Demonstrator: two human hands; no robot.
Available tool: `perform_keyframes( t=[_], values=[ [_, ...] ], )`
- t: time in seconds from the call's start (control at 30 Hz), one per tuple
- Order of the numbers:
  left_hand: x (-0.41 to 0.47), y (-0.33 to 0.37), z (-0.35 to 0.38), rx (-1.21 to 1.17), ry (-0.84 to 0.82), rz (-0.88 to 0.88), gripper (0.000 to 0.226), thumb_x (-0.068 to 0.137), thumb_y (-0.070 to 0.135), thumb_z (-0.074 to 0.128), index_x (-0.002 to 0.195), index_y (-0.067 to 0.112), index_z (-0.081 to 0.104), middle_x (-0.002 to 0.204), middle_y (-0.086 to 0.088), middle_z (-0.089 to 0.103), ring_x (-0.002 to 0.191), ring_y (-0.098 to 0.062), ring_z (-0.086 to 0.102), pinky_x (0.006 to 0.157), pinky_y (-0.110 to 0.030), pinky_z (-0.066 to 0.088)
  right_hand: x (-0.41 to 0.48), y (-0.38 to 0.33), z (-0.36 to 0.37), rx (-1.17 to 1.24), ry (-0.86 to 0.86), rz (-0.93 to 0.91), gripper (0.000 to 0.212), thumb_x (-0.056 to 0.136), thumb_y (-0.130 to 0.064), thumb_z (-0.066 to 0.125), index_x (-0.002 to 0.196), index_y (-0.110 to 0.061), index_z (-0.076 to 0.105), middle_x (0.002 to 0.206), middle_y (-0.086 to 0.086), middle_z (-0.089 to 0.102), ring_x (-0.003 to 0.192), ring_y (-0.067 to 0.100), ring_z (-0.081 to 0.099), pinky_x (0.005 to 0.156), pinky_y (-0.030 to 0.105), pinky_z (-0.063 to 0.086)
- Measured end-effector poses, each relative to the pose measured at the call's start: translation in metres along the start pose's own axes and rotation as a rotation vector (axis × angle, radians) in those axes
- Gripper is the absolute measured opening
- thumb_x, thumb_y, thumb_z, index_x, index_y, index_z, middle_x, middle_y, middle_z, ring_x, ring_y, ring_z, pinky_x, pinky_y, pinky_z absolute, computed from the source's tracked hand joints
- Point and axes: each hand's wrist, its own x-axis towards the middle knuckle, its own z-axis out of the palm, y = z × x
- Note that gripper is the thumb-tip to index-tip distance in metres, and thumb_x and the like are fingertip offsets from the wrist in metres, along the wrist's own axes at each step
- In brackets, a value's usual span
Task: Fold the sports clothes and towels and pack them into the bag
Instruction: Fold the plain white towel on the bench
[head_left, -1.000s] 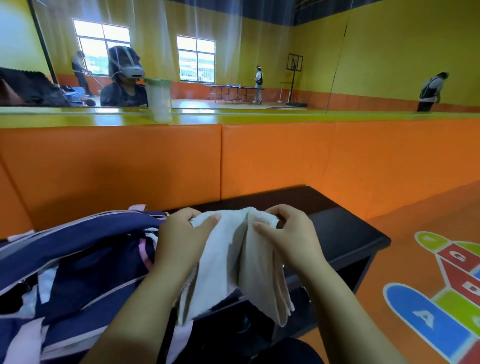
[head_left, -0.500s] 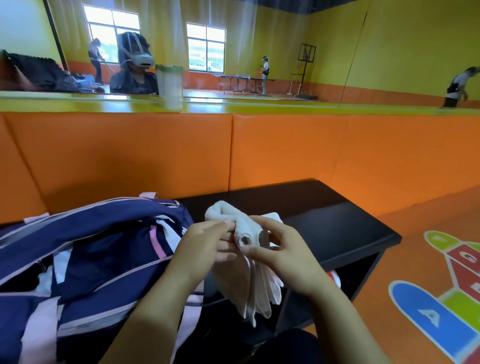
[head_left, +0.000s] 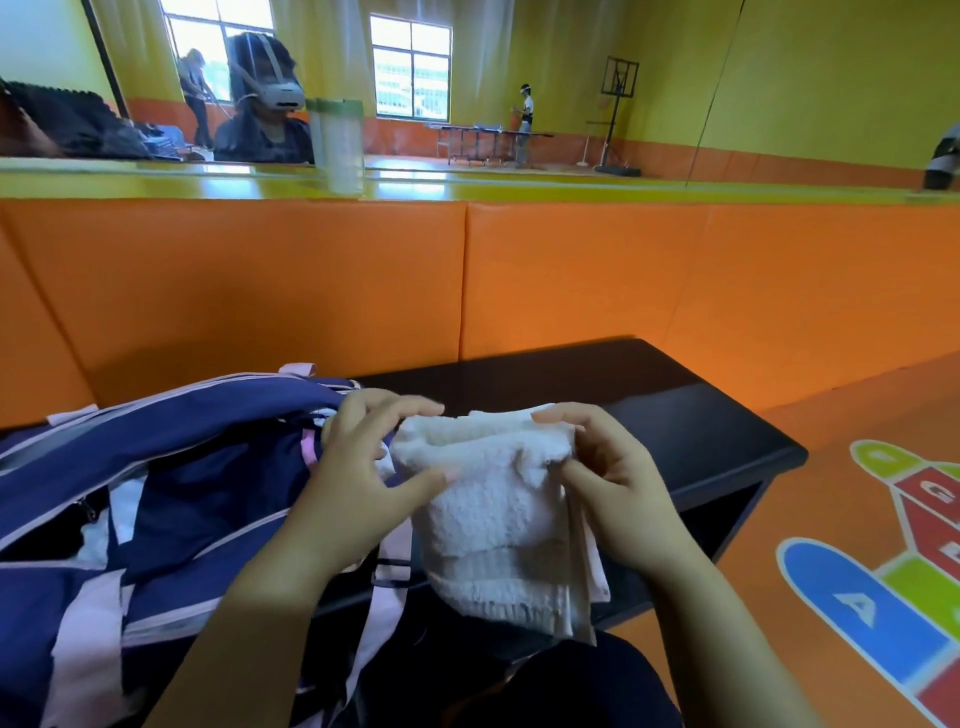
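I hold the white towel (head_left: 493, 499) up in front of me with both hands, above my lap and the near edge of the black table (head_left: 675, 415), so its layers hang straight and line up. My right hand (head_left: 618, 493) is closed on the towel's upper right corner, thumb in front and fingers curled behind, pinning the stacked edges so they don't slip apart. My left hand (head_left: 363, 467) is only partly closed: the thumb presses the front of the cloth while the fingers spread loosely at the folded top edge, steadying the fold, I think. The towel is folded into a narrow bundle, its fringed ends hanging down. The navy and pink bag (head_left: 156, 493) lies on the table just beside my left hand, its dark opening facing me, close enough, I judge, for the towel to go straight in.
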Motion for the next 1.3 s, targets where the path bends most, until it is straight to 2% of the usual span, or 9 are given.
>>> perform_keyframes(
  t=[0.17,0.23,0.37,0.47,0.63,0.83,0.97,1.1,1.3],
  values=[
    [-0.005,-0.018,-0.011,0.091,-0.291,-0.106,0.067,0.041,0.078,0.068,0.101,0.049,0.059,0.121,0.031,0.032,0.124,-0.004,0.033,0.101,-0.036,0.037,-0.001,0.003,-0.007,0.044,-0.036,-0.032,0.051,0.078,0.008,0.044,0.082,-0.034,0.073,0.078,0.011,0.060,0.066,0.033,0.043,0.064,0.031,0.034],
    [-0.006,-0.019,-0.011,0.200,-0.354,-0.121,0.066,0.041,0.079,0.067,0.101,0.054,0.056,0.124,0.032,0.025,0.123,-0.002,0.025,0.103,-0.032,0.030,-0.002,0.005,-0.007,0.046,-0.072,-0.041,0.047,0.074,0.003,0.042,0.083,-0.031,0.074,0.084,0.007,0.066,0.072,0.045,0.044,0.067,0.034,0.035],
    [-0.005,-0.020,-0.015,0.234,-0.413,-0.145,0.060,0.046,0.083,0.063,0.096,0.049,0.060,0.120,0.033,0.034,0.111,-0.002,0.040,0.091,-0.031,0.043,-0.005,0.007,-0.011,0.110,-0.045,-0.030,0.045,0.077,0.009,0.044,0.076,-0.026,0.073,0.075,0.017,0.055,0.058,0.028,0.036,0.055,0.020,0.030],
    [-0.005,-0.015,-0.015,0.189,-0.309,-0.107,0.039,0.062,0.067,0.069,0.088,0.038,0.065,0.108,0.024,0.054,0.095,0.000,0.056,0.083,-0.032,0.049,-0.006,0.012,-0.016,0.135,0.012,-0.007,0.054,0.083,0.021,0.041,0.073,-0.025,0.068,0.072,0.002,0.056,0.059,0.008,0.045,0.056,0.016,0.035],
    [-0.006,-0.004,0.000,-0.013,-0.104,-0.135,0.017,0.072,0.036,0.077,0.080,0.030,0.064,0.076,0.008,0.067,0.061,-0.006,0.060,0.055,-0.020,0.046,-0.003,0.020,-0.015,0.295,0.093,0.076,0.043,0.090,0.014,0.044,0.079,-0.027,0.050,0.094,0.015,0.060,0.073,0.022,0.057,0.058,0.030,0.042],
    [0.000,-0.017,0.029,-0.127,0.028,-0.236,0.020,0.079,0.032,0.072,0.081,0.028,0.052,0.077,0.001,0.059,0.062,-0.004,0.054,0.054,-0.019,0.043,-0.010,0.042,-0.012,0.120,0.115,0.114,0.037,0.091,0.009,0.045,0.070,-0.021,0.051,0.073,-0.003,0.049,0.060,0.012,0.043,0.058,0.027,0.034],
    [0.005,-0.026,0.045,-0.283,0.091,-0.302,0.024,0.081,0.023,0.071,0.087,0.030,0.049,0.080,0.006,0.058,0.071,-0.009,0.057,0.061,-0.021,0.048,-0.014,0.052,-0.017,0.134,-0.008,0.170,0.016,0.085,-0.009,0.060,0.089,-0.022,0.069,0.091,-0.006,0.062,0.078,0.020,0.054,0.068,0.034,0.045],
    [0.013,-0.035,0.061,-0.369,0.145,-0.408,0.040,0.078,0.030,0.075,0.095,0.037,0.040,0.087,0.002,0.069,0.079,-0.021,0.066,0.076,-0.046,0.053,-0.011,0.066,-0.020,-0.023,-0.075,0.267,0.040,0.079,-0.008,0.073,0.106,-0.037,0.069,0.117,-0.020,0.059,0.113,0.007,0.057,0.099,0.044,0.047],
    [0.022,-0.049,0.082,-0.652,0.012,-0.518,0.049,0.075,0.010,0.073,0.098,0.028,0.034,0.104,-0.009,0.069,0.094,-0.026,0.066,0.075,-0.038,0.055,0.006,0.086,-0.031,-0.055,0.134,0.203,0.058,0.085,-0.001,0.064,0.112,-0.052,0.060,0.121,-0.027,0.052,0.118,0.004,0.051,0.103,0.041,0.044]
  ],
)
